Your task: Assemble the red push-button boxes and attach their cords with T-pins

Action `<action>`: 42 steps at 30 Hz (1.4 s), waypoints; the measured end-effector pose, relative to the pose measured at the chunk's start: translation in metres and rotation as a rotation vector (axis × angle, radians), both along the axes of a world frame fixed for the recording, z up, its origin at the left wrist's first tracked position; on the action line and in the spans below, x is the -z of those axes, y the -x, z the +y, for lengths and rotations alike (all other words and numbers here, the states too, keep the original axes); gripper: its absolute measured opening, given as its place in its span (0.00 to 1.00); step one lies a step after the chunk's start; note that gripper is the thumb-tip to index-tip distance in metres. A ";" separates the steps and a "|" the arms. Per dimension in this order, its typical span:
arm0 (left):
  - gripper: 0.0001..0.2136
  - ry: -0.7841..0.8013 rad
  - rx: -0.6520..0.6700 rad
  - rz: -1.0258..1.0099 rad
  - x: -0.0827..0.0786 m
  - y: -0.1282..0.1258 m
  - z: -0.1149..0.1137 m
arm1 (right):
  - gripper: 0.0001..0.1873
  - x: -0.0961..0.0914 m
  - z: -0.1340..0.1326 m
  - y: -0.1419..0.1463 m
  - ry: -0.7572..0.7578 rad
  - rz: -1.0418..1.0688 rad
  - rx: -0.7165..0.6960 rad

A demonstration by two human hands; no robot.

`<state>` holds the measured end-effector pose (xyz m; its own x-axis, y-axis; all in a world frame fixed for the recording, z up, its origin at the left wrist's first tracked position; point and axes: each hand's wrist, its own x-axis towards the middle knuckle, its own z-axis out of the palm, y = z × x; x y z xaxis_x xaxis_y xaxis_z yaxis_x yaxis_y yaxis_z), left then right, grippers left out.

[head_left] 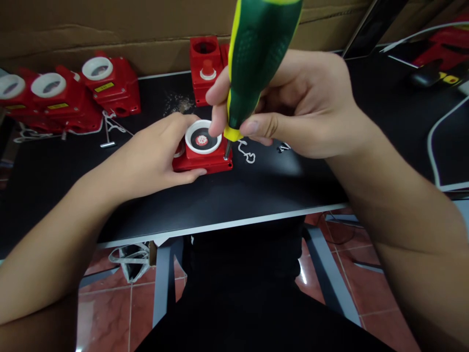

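A red box with a white ring (217,164) lies on the black table. My left hand (166,154) grips it from the left, thumb along the near side and fingers over the far side. In my right hand (304,105) is a green and yellow screwdriver (256,58), pinched low on its handle between thumb and fingers. The screwdriver leans, handle up, with its tip at a small screw (226,158) on the box's right near corner. Just right of the box lies a thin white cord (249,156). A few small metal screws (283,146) sit below my right hand.
Several red boxes with white rings (113,90) stand at the left. Another red box (203,73) stands at the back, near brown cardboard (146,34). A small hammer-like metal rod (107,143) lies left. A white cable (432,142) runs along the right. The table's white edge (227,226) is nearest me.
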<state>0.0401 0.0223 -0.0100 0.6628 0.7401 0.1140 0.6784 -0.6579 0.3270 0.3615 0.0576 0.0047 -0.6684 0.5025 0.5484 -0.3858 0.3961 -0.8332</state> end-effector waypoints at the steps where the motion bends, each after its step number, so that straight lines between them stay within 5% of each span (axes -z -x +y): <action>1: 0.37 0.007 -0.011 0.004 0.000 0.000 0.000 | 0.14 0.000 -0.001 0.003 0.002 0.015 0.010; 4: 0.36 0.035 -0.032 0.001 -0.002 -0.001 -0.001 | 0.10 -0.004 -0.005 0.009 0.060 0.043 0.049; 16: 0.29 -0.032 0.068 -0.083 0.004 -0.004 0.000 | 0.27 0.000 -0.004 0.007 0.022 -0.084 0.349; 23: 0.32 0.018 0.035 -0.055 -0.001 -0.006 -0.001 | 0.10 -0.006 -0.007 0.001 0.070 -0.097 0.072; 34: 0.35 0.088 -0.032 -0.026 -0.004 -0.009 0.000 | 0.11 -0.008 -0.011 0.000 0.142 -0.138 0.157; 42: 0.29 0.055 0.009 -0.051 -0.005 -0.010 -0.002 | 0.27 0.009 0.003 0.015 0.063 0.016 0.184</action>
<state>0.0502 0.0204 -0.0046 0.6641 0.7399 0.1077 0.6536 -0.6444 0.3969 0.3464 0.0603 -0.0046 -0.5536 0.6486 0.5224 -0.3257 0.4088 -0.8525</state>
